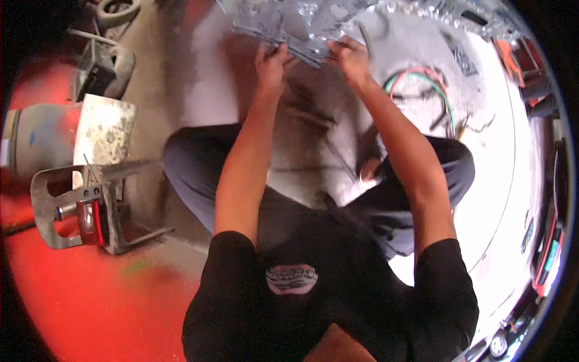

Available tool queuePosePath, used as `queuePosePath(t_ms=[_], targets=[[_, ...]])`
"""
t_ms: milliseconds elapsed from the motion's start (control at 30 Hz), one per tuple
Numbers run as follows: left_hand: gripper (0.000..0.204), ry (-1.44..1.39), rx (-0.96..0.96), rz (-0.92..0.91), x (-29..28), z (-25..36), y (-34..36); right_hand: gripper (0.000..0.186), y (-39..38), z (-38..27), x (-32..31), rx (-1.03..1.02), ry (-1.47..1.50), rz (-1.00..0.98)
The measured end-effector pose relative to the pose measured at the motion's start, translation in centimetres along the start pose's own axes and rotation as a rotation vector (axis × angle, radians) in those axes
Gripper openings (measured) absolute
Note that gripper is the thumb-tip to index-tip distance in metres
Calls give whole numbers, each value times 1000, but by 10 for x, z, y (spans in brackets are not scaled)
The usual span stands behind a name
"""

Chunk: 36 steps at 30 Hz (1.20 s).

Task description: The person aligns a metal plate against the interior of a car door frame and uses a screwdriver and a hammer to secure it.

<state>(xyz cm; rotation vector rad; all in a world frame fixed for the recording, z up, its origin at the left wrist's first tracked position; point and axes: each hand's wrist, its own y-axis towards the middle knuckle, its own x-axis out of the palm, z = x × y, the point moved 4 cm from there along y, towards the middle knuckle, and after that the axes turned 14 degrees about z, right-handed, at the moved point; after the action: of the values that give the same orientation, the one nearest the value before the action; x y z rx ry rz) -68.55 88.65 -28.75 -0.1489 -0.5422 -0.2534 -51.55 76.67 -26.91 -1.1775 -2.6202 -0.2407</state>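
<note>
Both my arms reach forward to a grey sheet-metal panel (265, 21) at the top of the view, which looks like part of a vehicle body. Along its near edge runs a narrow metal strip (304, 53). My left hand (273, 61) is closed on the strip's left end, thumb and fingers around the edge. At its right end my right hand (350, 58) grips the edge with bent fingers. I cannot tell whether the strip is separate from the panel. My fingertips are partly hidden and slightly blurred.
Red and green hoses (443, 90) curl on the floor to the right. Left of me lie a metal bracket with a red lamp (90, 223), a stained pale panel (105, 130), a grey cylinder (48, 142) and a tyre (117, 11). Thin rods (310, 114) lie between my legs.
</note>
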Motion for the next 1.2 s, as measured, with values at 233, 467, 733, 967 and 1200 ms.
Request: queuePosePath(t_ms=[233,467,733,967,1200], targets=[[43,207,-145,88,-63,-69,-18,21,-103,107,-18,420,30,169],[32,641,4,193,-107,-72,-13,40,-166,212,-126,-111,-1192,-308],[34,691,47,135,-112,-51,12,46,-245,286,-207,13,-1477,-476],[37,990,335,36,-90,-23,34,44,-239,321,-189,12,-1534,-504],[51,1616,594,-18,-93,-85,52,42,-237,300,-181,337,-1231,-313]])
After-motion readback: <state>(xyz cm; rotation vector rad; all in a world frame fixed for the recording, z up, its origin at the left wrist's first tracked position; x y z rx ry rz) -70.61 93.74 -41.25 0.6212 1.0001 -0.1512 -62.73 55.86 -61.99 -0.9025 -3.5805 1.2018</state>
